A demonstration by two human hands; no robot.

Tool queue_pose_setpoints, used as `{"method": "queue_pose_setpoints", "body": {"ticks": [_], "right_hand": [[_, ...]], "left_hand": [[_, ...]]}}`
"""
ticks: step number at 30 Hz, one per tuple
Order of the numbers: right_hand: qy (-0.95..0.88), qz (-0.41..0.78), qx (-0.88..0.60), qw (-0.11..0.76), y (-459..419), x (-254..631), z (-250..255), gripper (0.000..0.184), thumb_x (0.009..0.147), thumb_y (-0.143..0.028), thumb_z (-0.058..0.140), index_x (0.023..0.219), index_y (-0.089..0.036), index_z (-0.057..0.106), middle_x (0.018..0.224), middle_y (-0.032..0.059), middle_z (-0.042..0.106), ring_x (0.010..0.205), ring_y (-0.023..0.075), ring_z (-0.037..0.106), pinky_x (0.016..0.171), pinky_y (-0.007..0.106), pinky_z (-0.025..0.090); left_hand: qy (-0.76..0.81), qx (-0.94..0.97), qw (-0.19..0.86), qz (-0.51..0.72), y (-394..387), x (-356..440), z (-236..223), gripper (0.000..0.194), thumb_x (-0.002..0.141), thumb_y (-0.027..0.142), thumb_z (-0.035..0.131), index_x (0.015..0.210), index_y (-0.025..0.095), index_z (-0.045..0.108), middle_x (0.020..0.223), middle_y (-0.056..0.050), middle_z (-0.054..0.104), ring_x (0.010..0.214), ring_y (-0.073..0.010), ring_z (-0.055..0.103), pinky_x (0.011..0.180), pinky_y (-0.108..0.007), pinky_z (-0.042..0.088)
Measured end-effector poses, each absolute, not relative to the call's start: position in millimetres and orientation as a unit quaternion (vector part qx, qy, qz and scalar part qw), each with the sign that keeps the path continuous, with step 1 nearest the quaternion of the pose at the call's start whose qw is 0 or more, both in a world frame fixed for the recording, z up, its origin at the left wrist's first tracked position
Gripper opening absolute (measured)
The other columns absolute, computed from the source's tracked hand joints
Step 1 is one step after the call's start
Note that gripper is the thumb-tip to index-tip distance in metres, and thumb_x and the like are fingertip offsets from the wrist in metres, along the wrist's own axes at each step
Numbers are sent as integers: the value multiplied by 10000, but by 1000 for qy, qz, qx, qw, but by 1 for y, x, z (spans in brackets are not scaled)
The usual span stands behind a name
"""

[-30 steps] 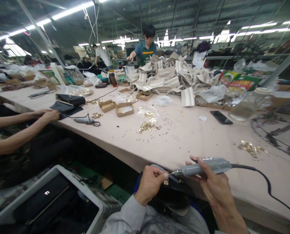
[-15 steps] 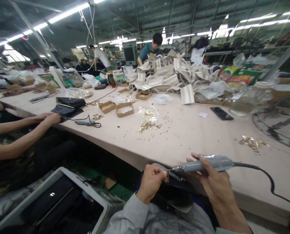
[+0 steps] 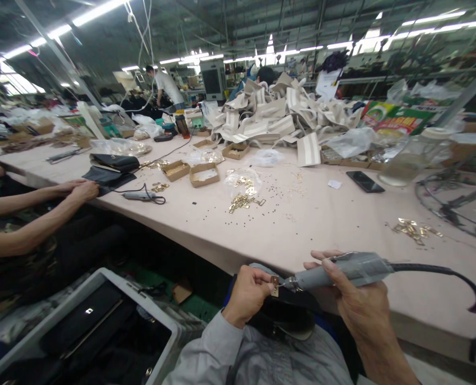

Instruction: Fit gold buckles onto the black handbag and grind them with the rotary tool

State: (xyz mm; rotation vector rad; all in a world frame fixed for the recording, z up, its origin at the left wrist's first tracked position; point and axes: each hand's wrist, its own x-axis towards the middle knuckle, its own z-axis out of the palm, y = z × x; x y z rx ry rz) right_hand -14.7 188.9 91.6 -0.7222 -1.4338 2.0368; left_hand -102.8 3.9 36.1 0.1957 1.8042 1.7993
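My right hand [image 3: 353,299] is wrapped round a grey electric screwdriver [image 3: 342,270], its cord trailing off to the right. The screwdriver's thin bit points left and meets, or nearly meets, a small gold metal plate [image 3: 275,286]. Thumb and fingers of my left hand [image 3: 254,291] pinch that plate at its left edge. Below the hands a black piece [image 3: 289,315], perhaps part of a bag, lies over my lap; its full shape is hidden. Gold rectangular fittings [image 3: 241,202] lie heaped on the table.
On the table [image 3: 334,214] are small cardboard boxes [image 3: 204,175], a phone [image 3: 365,182], more gold fittings [image 3: 414,230] and a pile of beige straps [image 3: 278,115]. A grey crate [image 3: 173,331] holds black items at lower left. A co-worker's hands [image 3: 81,190] work beside black bags.
The gold plate has turned and risen slightly in my left fingers. My screwdriver has shifted a little right, its bit now angled at the plate. The person behind the strap pile has bent lower.
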Motion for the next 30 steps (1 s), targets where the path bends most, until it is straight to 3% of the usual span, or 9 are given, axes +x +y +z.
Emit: {"method": "queue_pose_setpoints", "body": {"ticks": [6, 15, 30], "right_hand": [[-560, 743, -258, 262, 184, -16, 93, 530, 695, -421, 962, 1068, -127, 728, 1040, 183, 792, 860, 387, 790, 699, 450, 706], [-618, 710, -256, 219, 187, -14, 99, 527, 754, -481, 916, 1098, -126, 734, 908, 170, 799, 821, 358, 795, 706, 409, 701], [-622, 702, -253, 237, 186, -10, 99, 514, 768, -470, 910, 1109, -129, 732, 951, 164, 801, 856, 360, 794, 733, 423, 703]], "left_hand": [[670, 81, 295, 676, 4, -101, 44, 146, 592, 122, 657, 647, 111, 792, 570, -36, 675, 513, -101, 486, 529, -234, 338], [685, 91, 304, 656, 3, -102, 39, 224, 583, 118, 643, 706, 106, 829, 674, -93, 748, 578, -143, 576, 555, -242, 388], [696, 97, 299, 645, 4, -102, 29, 226, 604, 123, 644, 732, 111, 829, 706, -100, 760, 595, -157, 592, 557, -250, 400]]}}
